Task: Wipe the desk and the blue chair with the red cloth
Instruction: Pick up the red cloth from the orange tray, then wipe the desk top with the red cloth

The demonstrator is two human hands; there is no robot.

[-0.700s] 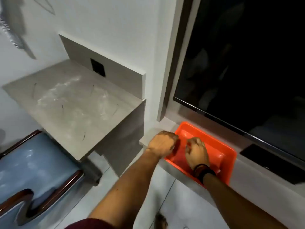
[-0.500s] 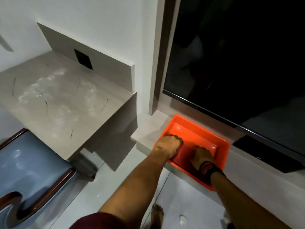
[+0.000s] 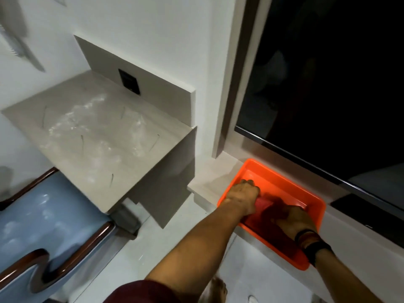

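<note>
**Cloth in the tub, desk not yet touched**

White-walled room, low ledge [image 3: 209, 176] under a dark screen [image 3: 328, 84] — that's where we're working. Our red cloth [image 3: 265, 204] sits inside the orange tub [image 3: 314, 197] on that ledge, bunched between our hands. Left hand [image 3: 242, 195] is curled knuckles-up on the cloth's near-left edge; how its fingers stand underneath we cannot tell. Right hand [image 3: 293, 217] is closed on a dark wad of it, fingers together.

Outward: the desk [image 3: 98, 138] is well apart to the left, dusty white smears and a few stray hairs across it; the blue chair [image 3: 32, 215] stands just beside its front edge.

Risks, as we judge them — the tub overhangs the ledge, so a hard tug could tip it onto the floor. A possibly wet cloth carried over could drip, or smear the powder instead of lifting it.
</note>
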